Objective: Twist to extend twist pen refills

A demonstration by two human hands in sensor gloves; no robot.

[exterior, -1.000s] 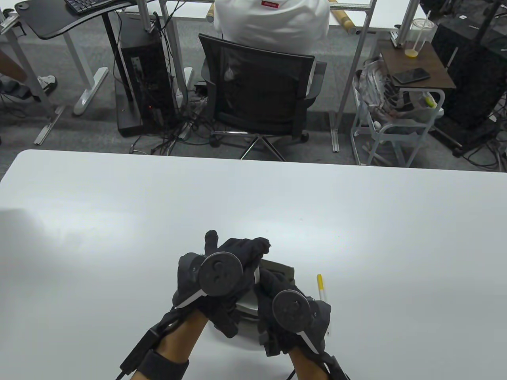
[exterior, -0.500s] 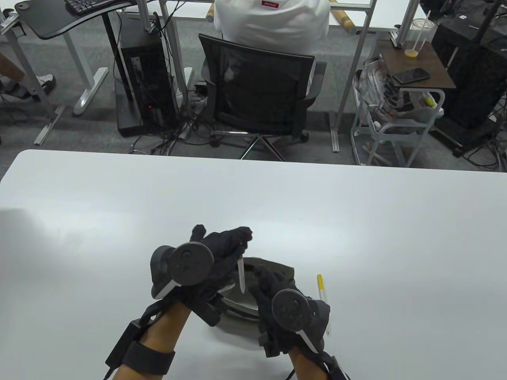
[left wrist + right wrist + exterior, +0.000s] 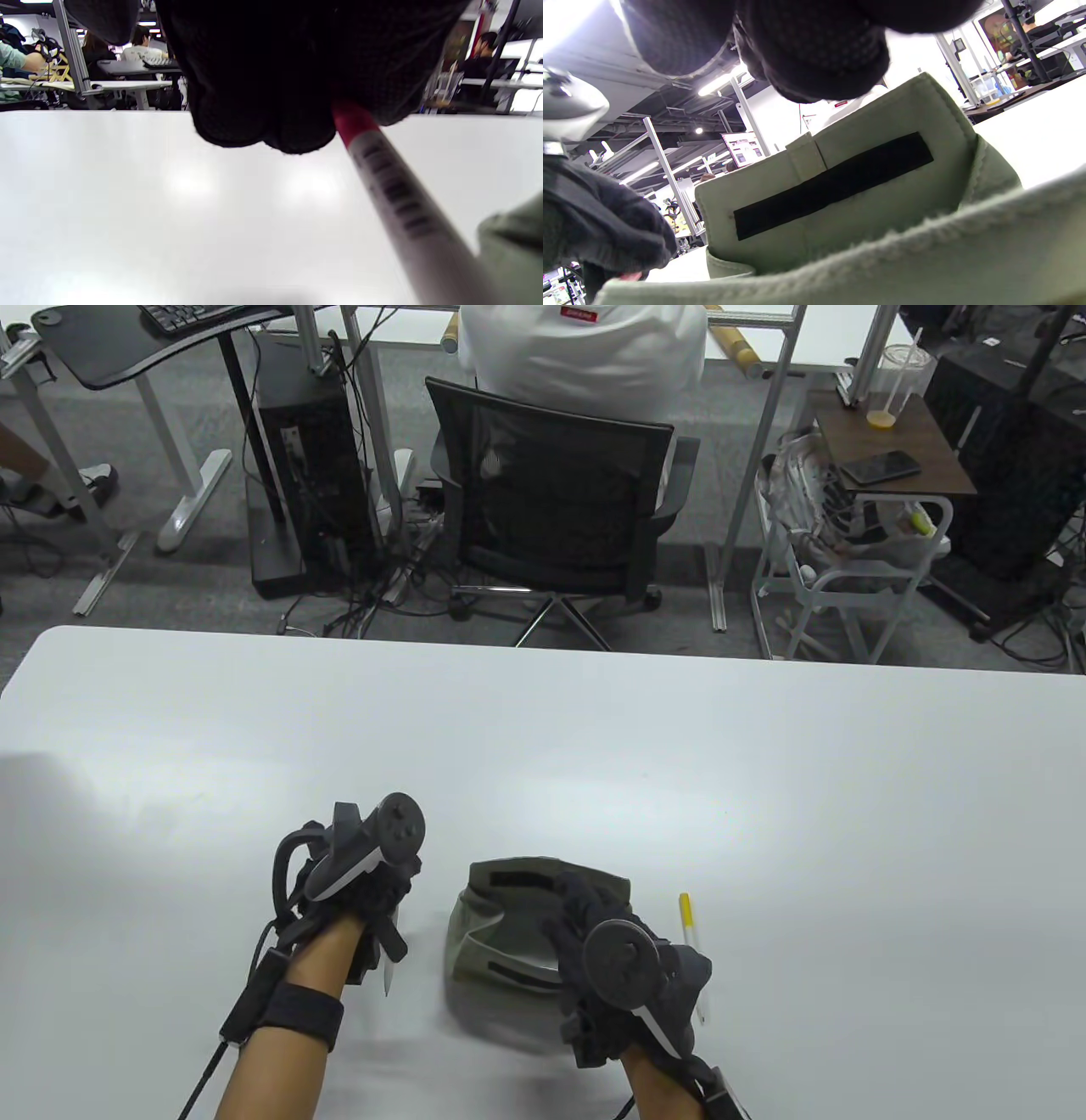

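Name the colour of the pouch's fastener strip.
Black strip on a sage-green pouch; clearest in the right wrist view.

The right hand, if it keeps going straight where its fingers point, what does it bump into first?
Probably the green pouch: the right hand reaches up and left over its open mouth, apparently already touching it. Depth is unclear.

1. The white-barrelled pen with a red section [image 3: 394, 190] is gripped by the left hand [image 3: 356, 891]; its upper end is buried in the black glove, and its lettering is too blurred to read.
2. The right hand [image 3: 611, 950] covers part of the sage-green fabric pouch [image 3: 509, 916], hiding its contents.
3. The yellow-capped white pen [image 3: 689, 933] is partly hidden behind the right hand's tracker.
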